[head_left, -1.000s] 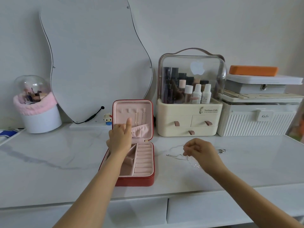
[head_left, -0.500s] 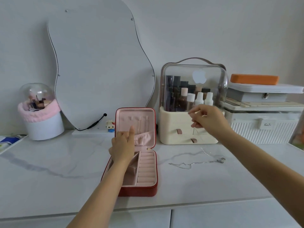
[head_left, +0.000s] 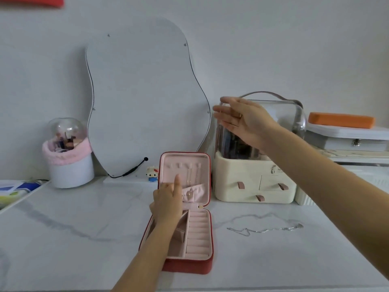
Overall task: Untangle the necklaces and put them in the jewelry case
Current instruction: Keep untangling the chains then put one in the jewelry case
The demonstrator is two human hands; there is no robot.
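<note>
The right hand (head_left: 242, 121) hangs raised before the clear-domed organizer (head_left: 259, 178), fingers straight and spread; whether a thin chain dangles from it I cannot tell. The left hand (head_left: 167, 202) rests at the open red jewelry case (head_left: 189, 264), forefinger pointing up against its pink lid lining, other fingers curled. Two fine chains (head_left: 193, 175) hang from the lid hooks. One silver necklace (head_left: 265, 229) lies stretched on the surface (head_left: 73, 239), right of the case.
</note>
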